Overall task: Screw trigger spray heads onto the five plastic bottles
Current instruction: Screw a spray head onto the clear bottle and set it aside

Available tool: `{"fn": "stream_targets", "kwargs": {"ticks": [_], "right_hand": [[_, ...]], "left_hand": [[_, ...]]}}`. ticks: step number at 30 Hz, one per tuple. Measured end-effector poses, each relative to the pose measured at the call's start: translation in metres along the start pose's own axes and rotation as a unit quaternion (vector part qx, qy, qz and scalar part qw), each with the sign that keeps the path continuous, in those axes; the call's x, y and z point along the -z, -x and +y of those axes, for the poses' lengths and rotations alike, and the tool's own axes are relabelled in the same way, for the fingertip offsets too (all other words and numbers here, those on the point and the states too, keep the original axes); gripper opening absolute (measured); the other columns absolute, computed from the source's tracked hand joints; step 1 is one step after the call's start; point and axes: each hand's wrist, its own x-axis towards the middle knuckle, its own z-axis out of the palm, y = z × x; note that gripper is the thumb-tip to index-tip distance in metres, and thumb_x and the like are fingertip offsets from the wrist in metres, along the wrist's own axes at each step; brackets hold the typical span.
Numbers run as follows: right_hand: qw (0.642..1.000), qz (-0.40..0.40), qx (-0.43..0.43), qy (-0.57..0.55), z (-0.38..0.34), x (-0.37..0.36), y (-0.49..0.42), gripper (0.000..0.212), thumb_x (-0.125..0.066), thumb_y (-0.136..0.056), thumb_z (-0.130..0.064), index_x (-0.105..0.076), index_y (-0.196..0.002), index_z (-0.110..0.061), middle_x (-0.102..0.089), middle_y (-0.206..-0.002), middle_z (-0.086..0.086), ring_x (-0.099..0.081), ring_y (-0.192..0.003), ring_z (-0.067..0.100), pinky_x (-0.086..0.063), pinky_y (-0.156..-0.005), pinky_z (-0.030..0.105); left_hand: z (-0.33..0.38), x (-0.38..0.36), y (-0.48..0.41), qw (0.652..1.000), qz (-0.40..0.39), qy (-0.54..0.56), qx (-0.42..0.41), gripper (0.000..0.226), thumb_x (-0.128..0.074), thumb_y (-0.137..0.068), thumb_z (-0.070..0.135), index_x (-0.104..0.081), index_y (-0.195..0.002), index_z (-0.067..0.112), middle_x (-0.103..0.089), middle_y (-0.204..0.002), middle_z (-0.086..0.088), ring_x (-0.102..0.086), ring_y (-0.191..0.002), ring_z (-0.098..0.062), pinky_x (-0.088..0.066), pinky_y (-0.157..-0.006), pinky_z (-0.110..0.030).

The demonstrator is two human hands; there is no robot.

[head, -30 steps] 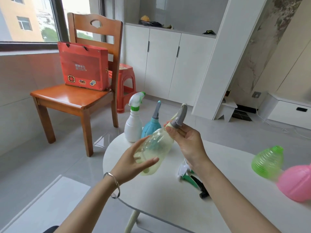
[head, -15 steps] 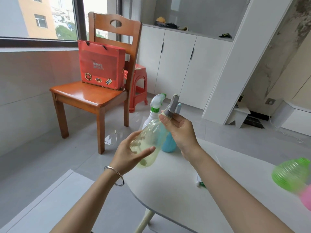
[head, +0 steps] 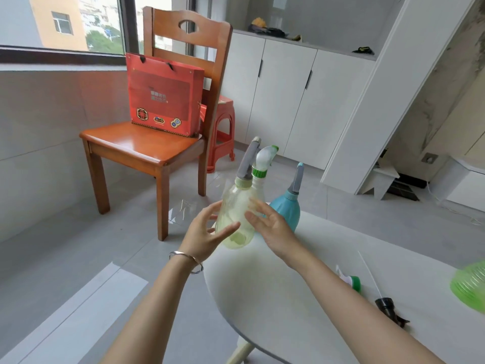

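Observation:
A pale yellow see-through bottle [head: 234,209] with a grey trigger spray head [head: 248,161] on its neck stands tilted at the left edge of the white table [head: 275,292]. My left hand [head: 203,232] cups its left side, thumb across the front. Fingers apart, my right hand [head: 270,225] rests its fingertips against the bottle's right side. Behind stand a white bottle [head: 258,186] with a white-and-green head [head: 264,156] and a blue bottle [head: 287,212] with a grey head [head: 297,179]. A green bottle [head: 469,286] lies at the right edge, blurred.
Two loose spray heads lie on the table right of my right arm: a white-and-green one [head: 351,281] and a black one [head: 389,310]. A wooden chair [head: 147,143] carrying a red gift bag [head: 162,93] stands left of the table, with a red stool [head: 221,127] behind it.
My right hand has left the grey spray head and dropped to the bottle's side. The bottle has swung upright and moved toward the other bottles. The view has shifted left.

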Motion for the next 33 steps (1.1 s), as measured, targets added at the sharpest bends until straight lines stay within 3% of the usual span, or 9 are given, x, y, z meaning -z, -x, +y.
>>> {"fn": "stream_targets", "kwargs": {"ticks": [3,6,10,19,23,27,30,33], "right_hand": [[1.000,-0.004,0.000,0.027,0.020,-0.005,-0.009,0.044,-0.060,-0.067,-0.060,-0.045,-0.109,-0.056,-0.054,-0.113,-0.025,-0.056,-0.108,-0.008,-0.044,-0.087,0.009],[1.000,0.000,-0.004,0.012,0.036,-0.010,-0.019,0.049,-0.062,-0.067,-0.059,-0.044,-0.113,-0.053,-0.054,-0.117,-0.021,-0.053,-0.119,0.009,-0.044,-0.103,0.030],[1.000,0.005,-0.006,0.011,0.038,-0.013,-0.026,0.051,-0.062,-0.068,-0.059,-0.044,-0.115,-0.052,-0.052,-0.111,-0.030,-0.052,-0.113,-0.001,-0.041,-0.090,0.014],[0.999,0.036,-0.002,0.040,0.042,-0.013,-0.028,0.036,-0.063,-0.079,-0.047,-0.046,-0.110,-0.051,-0.055,-0.116,-0.026,-0.053,-0.116,0.006,-0.041,-0.095,0.021],[0.998,0.034,-0.004,0.050,0.042,-0.012,-0.029,0.034,-0.064,-0.082,-0.042,-0.045,-0.109,-0.052,-0.052,-0.112,-0.031,-0.053,-0.111,0.001,-0.040,-0.085,0.011],[0.998,0.037,-0.001,0.055,0.042,-0.011,-0.027,0.041,-0.064,-0.084,-0.039,-0.044,-0.119,-0.043,-0.052,-0.114,-0.028,-0.051,-0.113,0.002,-0.039,-0.083,0.006],[0.997,0.035,0.006,0.062,0.043,-0.010,-0.025,0.047,-0.063,-0.086,-0.038,-0.044,-0.128,-0.035,-0.052,-0.122,-0.018,-0.049,-0.117,0.003,-0.037,-0.085,0.005],[0.998,0.045,0.004,0.053,0.041,-0.006,-0.020,0.056,-0.062,-0.087,-0.037,-0.041,-0.138,-0.027,-0.047,-0.132,-0.013,-0.049,-0.122,0.008,-0.037,-0.096,0.019]], "left_hand": [[-0.019,0.002,-0.005,0.999,-0.002,-0.044,0.007,0.060,-0.077,-0.073,0.037,-0.054,-0.128,0.027,-0.062,-0.117,0.008,-0.057,-0.104,-0.006,-0.048,-0.073,-0.010],[-0.031,0.003,-0.008,0.999,-0.005,-0.046,0.018,0.060,-0.077,-0.073,0.038,-0.055,-0.128,0.030,-0.065,-0.113,0.012,-0.059,-0.105,-0.008,-0.049,-0.070,-0.008],[-0.035,0.004,-0.013,0.999,0.002,-0.044,0.014,0.062,-0.076,-0.074,0.038,-0.054,-0.131,0.028,-0.064,-0.114,0.013,-0.057,-0.103,-0.005,-0.039,-0.065,0.006],[-0.038,0.000,-0.015,0.999,-0.007,-0.033,0.018,0.060,-0.075,-0.075,0.038,-0.052,-0.131,0.034,-0.063,-0.115,0.015,-0.054,-0.106,-0.004,-0.045,-0.068,0.001],[-0.037,-0.001,-0.014,0.999,-0.009,-0.019,0.026,0.060,-0.075,-0.077,0.035,-0.051,-0.132,0.030,-0.062,-0.117,0.012,-0.052,-0.111,-0.006,-0.042,-0.069,0.004],[-0.037,-0.004,-0.014,0.999,-0.014,-0.010,0.029,0.059,-0.074,-0.080,0.029,-0.050,-0.133,0.025,-0.061,-0.118,0.012,-0.053,-0.118,-0.008,-0.037,-0.072,0.006],[-0.038,-0.005,-0.012,0.999,-0.013,-0.004,0.050,0.072,-0.073,-0.080,0.029,-0.039,-0.142,0.019,-0.053,-0.137,0.001,-0.045,-0.131,-0.012,-0.043,-0.086,-0.005],[-0.033,-0.002,-0.009,0.997,0.004,-0.031,0.073,0.084,-0.072,-0.079,0.035,-0.026,-0.148,0.018,-0.040,-0.149,-0.003,-0.039,-0.136,-0.019,-0.041,-0.099,-0.027]]}}
